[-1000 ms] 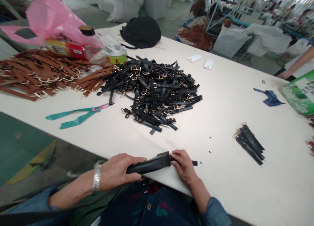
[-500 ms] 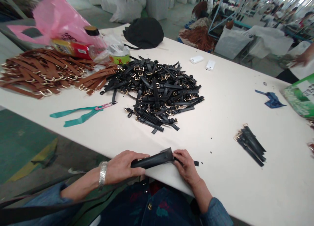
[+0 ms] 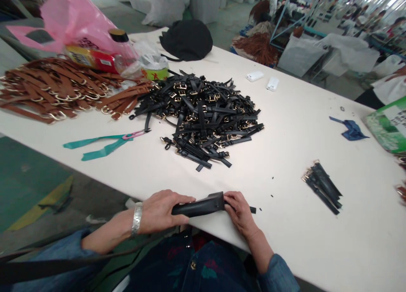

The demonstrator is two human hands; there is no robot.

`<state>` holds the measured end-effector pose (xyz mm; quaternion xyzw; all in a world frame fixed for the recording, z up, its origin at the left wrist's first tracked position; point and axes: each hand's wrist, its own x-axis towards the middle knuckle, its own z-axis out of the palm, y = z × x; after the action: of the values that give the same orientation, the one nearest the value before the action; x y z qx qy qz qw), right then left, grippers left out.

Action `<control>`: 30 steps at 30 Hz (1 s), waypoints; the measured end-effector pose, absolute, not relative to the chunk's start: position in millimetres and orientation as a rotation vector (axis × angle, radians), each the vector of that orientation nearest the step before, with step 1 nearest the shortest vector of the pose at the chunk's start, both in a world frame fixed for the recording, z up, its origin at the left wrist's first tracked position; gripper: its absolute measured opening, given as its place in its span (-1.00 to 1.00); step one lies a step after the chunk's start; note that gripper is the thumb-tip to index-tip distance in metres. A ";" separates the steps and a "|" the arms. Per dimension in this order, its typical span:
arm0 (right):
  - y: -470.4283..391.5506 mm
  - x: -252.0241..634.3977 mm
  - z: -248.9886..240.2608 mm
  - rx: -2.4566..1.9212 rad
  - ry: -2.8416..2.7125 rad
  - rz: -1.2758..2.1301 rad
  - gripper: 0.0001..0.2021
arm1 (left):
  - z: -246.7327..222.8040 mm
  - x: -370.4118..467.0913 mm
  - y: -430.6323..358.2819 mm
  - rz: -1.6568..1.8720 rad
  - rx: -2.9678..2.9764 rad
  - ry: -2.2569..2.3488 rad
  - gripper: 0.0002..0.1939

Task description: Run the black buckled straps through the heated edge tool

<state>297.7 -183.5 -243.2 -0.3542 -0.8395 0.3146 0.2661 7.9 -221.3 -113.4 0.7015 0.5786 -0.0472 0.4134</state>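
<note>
At the table's near edge, my left hand (image 3: 163, 211) is closed round one end of a folded black leather piece (image 3: 203, 206). My right hand (image 3: 240, 211) pinches a thin black strap (image 3: 253, 210) at the other end of the piece; the strap's tip sticks out to the right. Beyond my hands lies a large heap of black buckled straps (image 3: 206, 114). Several more black straps (image 3: 323, 186) lie fanned together on the right. Pink-handled snips (image 3: 135, 135) tied with teal ribbon rest left of the heap.
On the white table (image 3: 279, 241), brown buckled straps (image 3: 57, 87), a pink bag (image 3: 72, 21) and a bottle (image 3: 119, 40) sit at the left. A black cap (image 3: 187, 40) is at the back. Blue cloth (image 3: 352, 129) and a green box (image 3: 388, 125) are at the right.
My left hand and the folded black piece have shifted very slightly, and the piece lies a little more level. My right hand keeps its grip. The camera view has moved slightly.
</note>
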 end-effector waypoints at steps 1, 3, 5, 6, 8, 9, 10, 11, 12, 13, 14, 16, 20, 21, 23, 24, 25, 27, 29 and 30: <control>-183.6 297.7 -242.5 -0.962 -2.274 0.855 -0.74 | -115.6 10.2 -219.7 -0.090 1.748 1.442 -0.49; -184.1 297.4 -240.8 -0.983 -2.287 0.870 -0.76 | -120.7 10.2 -217.5 -0.001 1.690 1.407 -0.48; -184.9 297.1 -239.4 -1.000 -2.280 0.880 -0.76 | -125.1 4.6 -217.4 0.076 1.634 1.374 -0.47; -185.3 297.0 -239.1 -1.002 -2.267 0.882 -0.76 | -126.3 0.4 -218.4 0.099 1.620 1.365 -0.47; -186.0 296.7 -239.2 -0.994 -2.243 0.885 -0.74 | -126.5 -8.5 -222.1 0.104 1.624 1.341 -0.48; -186.2 296.6 -239.7 -0.994 -2.235 0.887 -0.73 | -125.5 -12.2 -224.5 0.088 1.633 1.332 -0.48; -186.3 296.6 -240.3 -0.996 -2.233 0.889 -0.72 | -124.0 -14.4 -226.8 0.064 1.645 1.331 -0.48; -186.3 296.7 -241.0 -0.999 -2.231 0.890 -0.72 | -122.1 -15.0 -228.9 0.035 1.656 1.341 -0.49; -186.2 296.9 -241.8 -1.000 -2.230 0.892 -0.72 | -120.2 -13.7 -230.4 0.006 1.668 1.358 -0.49; -186.1 297.2 -242.4 -0.999 -2.226 0.890 -0.72 | -118.4 -10.5 -231.3 -0.019 1.679 1.382 -0.49; -185.9 297.6 -243.0 -0.996 -2.220 0.888 -0.71 | -117.0 -6.0 -231.5 -0.034 1.691 1.410 -0.50; -185.5 298.4 -243.4 -0.983 -2.205 0.888 -0.71 | -116.2 4.4 -230.0 -0.034 1.707 1.441 -0.51; -184.8 298.6 -241.5 -0.972 -2.200 0.932 -0.72 | -124.1 11.7 -225.9 0.066 1.658 1.386 -0.51; -185.2 298.0 -241.0 -0.981 -2.193 0.933 -0.72 | -126.9 9.0 -225.6 0.094 1.638 1.374 -0.50; -187.7 295.6 -241.2 -1.007 -2.156 0.917 -0.73 | -130.9 0.1 -226.2 0.131 1.607 1.374 -0.48; -189.9 293.8 -241.9 -1.019 -2.124 0.898 -0.74 | -131.4 -5.0 -226.9 0.140 1.593 1.379 -0.47; -192.9 291.9 -242.8 -1.030 -2.094 0.872 -0.75 | -130.7 -9.9 -227.7 0.148 1.578 1.382 -0.46; -200.8 288.0 -245.1 -1.044 -2.053 0.789 -0.79 | -126.0 -17.6 -229.2 0.160 1.546 1.380 -0.45; -210.0 285.7 -246.4 -1.036 -2.051 0.683 -0.80 | -118.7 -21.5 -230.3 0.161 1.524 1.363 -0.45; -214.5 285.5 -246.3 -1.027 -2.061 0.637 -0.79 | -115.0 -22.2 -230.6 0.156 1.521 1.357 -0.45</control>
<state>285.5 -214.5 -246.3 -0.3999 -0.8022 0.2478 0.3675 -22.2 -230.6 -115.0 0.6348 0.5664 0.0653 0.5215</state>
